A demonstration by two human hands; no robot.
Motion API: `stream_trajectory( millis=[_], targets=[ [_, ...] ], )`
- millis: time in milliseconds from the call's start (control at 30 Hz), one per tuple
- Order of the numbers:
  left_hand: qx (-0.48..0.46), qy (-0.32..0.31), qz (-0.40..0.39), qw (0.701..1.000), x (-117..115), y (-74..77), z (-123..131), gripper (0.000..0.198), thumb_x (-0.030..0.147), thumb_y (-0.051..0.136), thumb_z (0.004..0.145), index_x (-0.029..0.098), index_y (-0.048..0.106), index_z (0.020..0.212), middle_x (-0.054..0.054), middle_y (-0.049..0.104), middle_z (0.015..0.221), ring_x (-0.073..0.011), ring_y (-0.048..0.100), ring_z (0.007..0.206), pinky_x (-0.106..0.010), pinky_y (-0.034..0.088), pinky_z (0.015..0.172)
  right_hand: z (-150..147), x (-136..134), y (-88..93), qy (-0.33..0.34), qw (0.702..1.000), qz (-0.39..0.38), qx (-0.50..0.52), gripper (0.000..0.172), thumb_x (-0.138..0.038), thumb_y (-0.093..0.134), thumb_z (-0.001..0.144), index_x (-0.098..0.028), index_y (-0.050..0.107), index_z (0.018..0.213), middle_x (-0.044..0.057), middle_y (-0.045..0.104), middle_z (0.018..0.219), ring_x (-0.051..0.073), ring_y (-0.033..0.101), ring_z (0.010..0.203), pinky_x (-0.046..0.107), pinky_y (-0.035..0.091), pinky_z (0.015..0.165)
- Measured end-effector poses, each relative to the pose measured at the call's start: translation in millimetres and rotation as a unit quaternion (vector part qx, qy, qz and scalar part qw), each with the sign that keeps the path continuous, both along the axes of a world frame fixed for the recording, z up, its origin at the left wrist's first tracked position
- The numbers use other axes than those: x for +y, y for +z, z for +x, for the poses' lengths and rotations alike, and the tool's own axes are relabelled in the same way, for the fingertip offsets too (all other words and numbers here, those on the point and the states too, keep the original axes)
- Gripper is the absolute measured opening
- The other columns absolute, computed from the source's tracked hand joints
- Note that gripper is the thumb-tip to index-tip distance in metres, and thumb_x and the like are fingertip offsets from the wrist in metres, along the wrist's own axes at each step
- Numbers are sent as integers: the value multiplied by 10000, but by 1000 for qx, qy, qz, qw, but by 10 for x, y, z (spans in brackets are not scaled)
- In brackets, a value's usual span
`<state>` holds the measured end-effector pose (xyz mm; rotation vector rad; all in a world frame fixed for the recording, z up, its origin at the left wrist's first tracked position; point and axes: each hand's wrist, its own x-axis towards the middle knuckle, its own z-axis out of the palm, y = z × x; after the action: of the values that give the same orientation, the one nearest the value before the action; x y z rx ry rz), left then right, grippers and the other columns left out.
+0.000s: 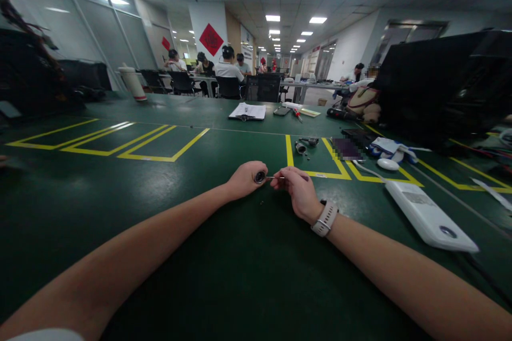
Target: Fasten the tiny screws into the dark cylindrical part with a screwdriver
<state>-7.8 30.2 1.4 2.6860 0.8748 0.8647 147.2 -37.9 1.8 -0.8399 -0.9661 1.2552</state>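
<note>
My left hand (244,177) is closed around a small round metal part (260,177) with a dark hollow end facing me. From the right, my right hand (296,187) grips a thin screwdriver (276,177); its shaft points left and its tip meets the side of the metal part or stops just short, I cannot tell which. Most of the handle is hidden by my fingers. Tiny loose pieces (262,202) lie on the green table below my hands. Two similar metal parts (301,147) rest inside a yellow taped area beyond my right hand.
A white device (430,216) with a cable lies to the right, near a white mouse-like object (388,164) and gloves (390,149). Toward the back are a clipboard (247,112), a phone (281,111) and a white cup (133,83). A large black object (432,85) stands right.
</note>
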Motion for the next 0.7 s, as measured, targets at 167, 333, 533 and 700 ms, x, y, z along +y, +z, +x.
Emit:
stream_trajectory(
  millis=[167,333,533,700],
  targets=[
    [18,-11,11,1000,-5,2,3,110,182,568,757,161,505,669,20,495,652,-123,481,614,-240,363,587,32,38,-40,12,999,-32,-12,211,-284,549,860,-121,622,747,13,634,677,118,582,589,261,478,575],
    [28,-20,13,999,3,-5,6,120,187,572,767,158,509,670,15,506,662,-121,485,615,-234,364,585,59,81,-76,18,998,-66,-18,286,-309,536,894,-151,545,1132,76,589,1110,193,610,916,384,524,766],
    [41,-27,11,999,2,3,3,118,184,570,773,159,518,670,13,515,664,-121,487,613,-231,367,584,77,107,-104,8,996,-87,-16,304,-306,542,890,-156,538,1154,83,574,1151,210,600,961,407,516,796],
    [47,-22,13,999,-4,9,4,88,162,588,747,157,528,683,12,520,672,-123,487,614,-230,359,575,77,120,-140,-16,996,-87,-15,307,-307,544,888,-159,538,1156,83,573,1156,213,598,966,408,516,798]
  ],
)
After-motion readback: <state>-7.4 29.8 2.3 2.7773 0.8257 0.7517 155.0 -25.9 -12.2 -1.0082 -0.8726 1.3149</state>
